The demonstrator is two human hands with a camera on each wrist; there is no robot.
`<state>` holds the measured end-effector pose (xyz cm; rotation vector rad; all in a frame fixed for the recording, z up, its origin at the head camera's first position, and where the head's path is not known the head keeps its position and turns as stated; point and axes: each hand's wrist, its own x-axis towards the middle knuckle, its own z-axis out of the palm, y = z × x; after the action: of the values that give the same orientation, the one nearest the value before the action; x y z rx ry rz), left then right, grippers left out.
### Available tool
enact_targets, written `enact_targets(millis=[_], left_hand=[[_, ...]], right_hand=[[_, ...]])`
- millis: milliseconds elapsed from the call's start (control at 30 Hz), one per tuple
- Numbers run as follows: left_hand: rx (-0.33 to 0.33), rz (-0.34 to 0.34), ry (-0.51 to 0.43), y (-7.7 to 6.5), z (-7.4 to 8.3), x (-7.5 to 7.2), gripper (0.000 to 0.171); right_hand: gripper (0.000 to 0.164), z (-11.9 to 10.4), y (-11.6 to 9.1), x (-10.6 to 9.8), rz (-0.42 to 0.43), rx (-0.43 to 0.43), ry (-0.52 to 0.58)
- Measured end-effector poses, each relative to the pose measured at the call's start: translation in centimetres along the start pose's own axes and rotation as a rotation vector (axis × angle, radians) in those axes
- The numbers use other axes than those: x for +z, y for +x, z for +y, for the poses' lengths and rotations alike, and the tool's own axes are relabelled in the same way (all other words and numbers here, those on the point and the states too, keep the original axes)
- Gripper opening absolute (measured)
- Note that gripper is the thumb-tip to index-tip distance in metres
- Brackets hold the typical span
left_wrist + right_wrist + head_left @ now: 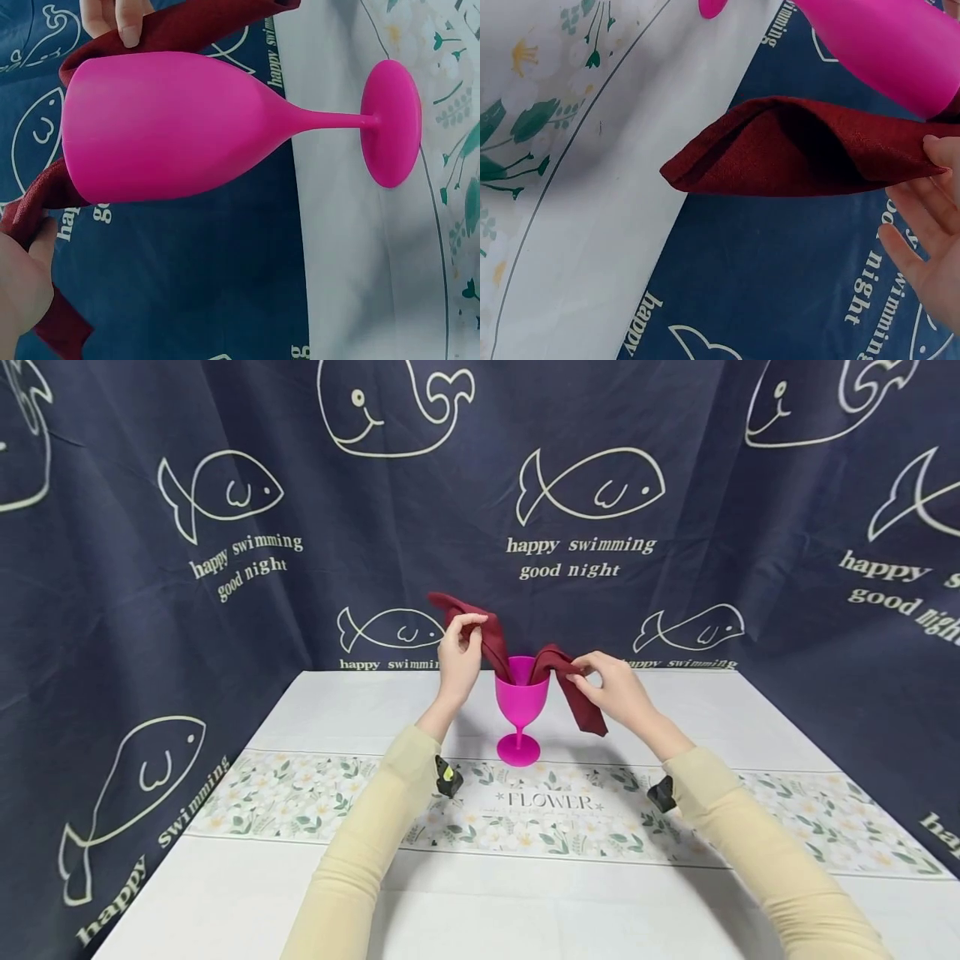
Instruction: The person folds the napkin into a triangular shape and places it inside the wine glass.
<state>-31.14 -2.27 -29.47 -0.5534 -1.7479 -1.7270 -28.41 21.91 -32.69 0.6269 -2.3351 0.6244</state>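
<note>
A bright pink goblet [521, 700] stands upright on the table, and a dark red cloth napkin [491, 639] is tucked into its bowl. Two ends of the napkin come out over the rim, one to each side. My left hand [460, 660] pinches the left end, which rises above the rim. On the other side my right hand [613, 687] pinches the right end between thumb and fingers; that end droops outside the bowl. In the right wrist view the drooping napkin end [780, 150] is folded into a loose open roll. What lies inside the bowl is hidden.
A white table [360, 710] carries a floral runner [300, 793] printed with the word FLOWER, just in front of the goblet's foot. Dark blue curtains [420, 527] with fish drawings hang behind and at both sides. A small black device [448, 777] sits at the left wrist.
</note>
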Motion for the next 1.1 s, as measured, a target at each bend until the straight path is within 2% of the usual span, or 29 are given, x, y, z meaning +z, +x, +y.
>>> enact_targets(millis=[133, 267, 400, 700, 900, 1100], left_hand=[[0.021, 0.003, 0.067, 0.3, -1.7, 0.0, 0.030], [0.070, 0.020, 0.137, 0.2, -2.2, -0.3, 0.039], [0.099, 0.028, 0.164, 0.0, -2.4, -0.6, 0.041], [0.082, 0.042, 0.160, -0.2, -2.4, -1.4, 0.043], [0.054, 0.081, 0.146, -0.4, -2.3, -2.0, 0.040], [0.010, 0.082, 0.133, -0.6, -2.5, -2.5, 0.052]], right_hand=[[0.016, 0.0, 0.1, 0.0, -0.019, 0.010, 0.006], [0.015, 0.1, 0.1, 0.0, -0.039, 0.012, 0.004], [0.014, 0.2, 0.1, 0.0, -0.046, 0.006, 0.005], [0.014, 0.3, 0.4, 0.0, -0.060, 0.020, 0.010], [0.013, 0.6, 0.4, 0.0, -0.060, 0.009, 0.001], [0.013, 0.6, 0.3, -0.1, -0.044, -0.017, -0.003]])
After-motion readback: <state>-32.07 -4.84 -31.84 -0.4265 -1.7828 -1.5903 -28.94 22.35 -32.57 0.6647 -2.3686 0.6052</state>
